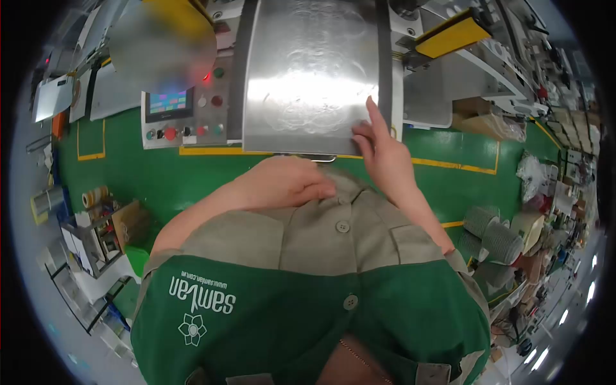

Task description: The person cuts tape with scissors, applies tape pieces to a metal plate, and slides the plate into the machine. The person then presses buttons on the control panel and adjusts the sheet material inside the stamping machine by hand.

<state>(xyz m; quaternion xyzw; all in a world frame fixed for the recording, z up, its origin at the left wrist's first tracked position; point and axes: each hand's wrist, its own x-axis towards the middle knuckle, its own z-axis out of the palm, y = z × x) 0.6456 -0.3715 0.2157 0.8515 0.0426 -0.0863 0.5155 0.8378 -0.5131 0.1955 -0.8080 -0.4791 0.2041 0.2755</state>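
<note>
Head view shows green floor [138, 179] and, under the half-spread right hand [387, 151], a shiny plate [313, 74]; left hand [287, 180] curled, hold unclear.

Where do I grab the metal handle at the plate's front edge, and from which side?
Grip the handle by its bar, probably near the middle, from your body's side: it juts past the plate toward you, with the bar running along that edge. Your left hand is nearer.
</note>
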